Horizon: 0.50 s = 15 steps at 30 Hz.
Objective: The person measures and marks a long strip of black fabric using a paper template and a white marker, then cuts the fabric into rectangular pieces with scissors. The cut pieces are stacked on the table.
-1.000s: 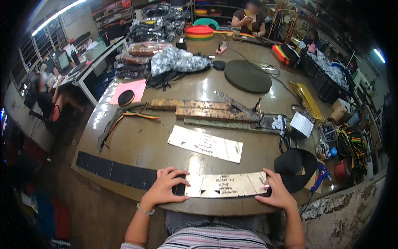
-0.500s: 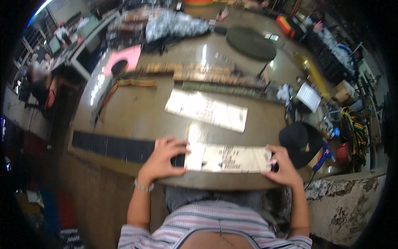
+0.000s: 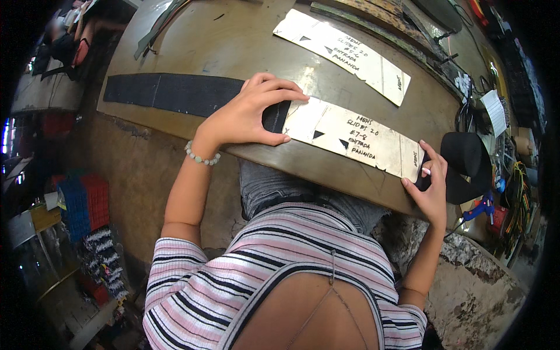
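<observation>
My left hand (image 3: 248, 114), wearing a bead bracelet, grips the left end of a cream card template (image 3: 332, 119) with handwriting and cut notches, thumb and fingers across its width. The template lies over a long black strip (image 3: 172, 92) near the table's front edge. My right hand (image 3: 429, 181) grips the template's right end, with a small white stick (image 3: 426, 171), perhaps chalk, between its fingers. A second cream template (image 3: 341, 55) lies parallel behind it. A coiled black band (image 3: 461, 151) sits beside my right hand.
Wooden bars (image 3: 376, 22) and cords lie along the table's (image 3: 233, 49) back. A blue glue gun (image 3: 484, 207), white paper (image 3: 494, 114) and striped straps (image 3: 516, 204) are at the right. A seated person (image 3: 76, 38) is at the upper left; coloured bundles (image 3: 87, 204) lie below the left.
The view has tilted sharply down and turned, so the table sits higher and more slanted in the picture. Both my hands stay on the same template.
</observation>
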Available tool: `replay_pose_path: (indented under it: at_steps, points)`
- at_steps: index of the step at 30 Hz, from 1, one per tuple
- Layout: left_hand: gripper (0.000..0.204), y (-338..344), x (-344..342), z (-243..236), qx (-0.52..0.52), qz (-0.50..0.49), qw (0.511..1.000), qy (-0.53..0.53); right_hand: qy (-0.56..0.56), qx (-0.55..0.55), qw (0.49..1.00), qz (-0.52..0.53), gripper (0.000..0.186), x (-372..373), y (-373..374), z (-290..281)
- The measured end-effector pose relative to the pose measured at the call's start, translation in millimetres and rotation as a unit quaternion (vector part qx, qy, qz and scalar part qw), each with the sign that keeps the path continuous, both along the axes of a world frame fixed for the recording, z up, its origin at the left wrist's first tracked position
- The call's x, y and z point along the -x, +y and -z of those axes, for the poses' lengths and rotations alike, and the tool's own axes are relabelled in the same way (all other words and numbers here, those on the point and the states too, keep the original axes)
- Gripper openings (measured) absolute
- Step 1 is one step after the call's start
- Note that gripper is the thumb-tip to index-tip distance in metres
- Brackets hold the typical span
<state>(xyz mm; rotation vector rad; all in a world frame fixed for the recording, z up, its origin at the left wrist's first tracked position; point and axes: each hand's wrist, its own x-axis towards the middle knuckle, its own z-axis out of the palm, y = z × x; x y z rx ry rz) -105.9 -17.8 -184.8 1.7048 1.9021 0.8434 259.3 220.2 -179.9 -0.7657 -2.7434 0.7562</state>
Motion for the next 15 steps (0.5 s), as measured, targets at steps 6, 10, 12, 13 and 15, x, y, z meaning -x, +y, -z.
replay_pose_path:
  at_steps: [6,10,12,13,15]
  points:
    - [0.049,4.8,4.9,-1.3,-0.016,0.041,0.999,-0.004,-0.019,-0.003,0.999,0.040,0.047,-6.2,-3.7,9.3]
    - [0.046,6.1,6.1,-0.5,-0.019,0.051,0.998,-0.013,-0.013,0.010,0.999,0.044,0.048,-5.8,-5.3,7.8]
    - [0.045,6.5,6.2,0.2,-0.023,0.058,0.998,-0.010,-0.020,0.028,0.998,0.056,0.049,-4.8,-4.5,5.9]
    - [0.044,6.5,6.1,0.2,-0.022,0.061,0.998,-0.008,-0.025,0.039,0.997,0.065,0.049,-4.6,-3.7,5.1]
    - [0.042,6.1,5.1,-1.5,-0.022,0.065,0.998,-0.002,-0.023,0.041,0.997,0.062,0.048,-4.6,-2.5,4.2]
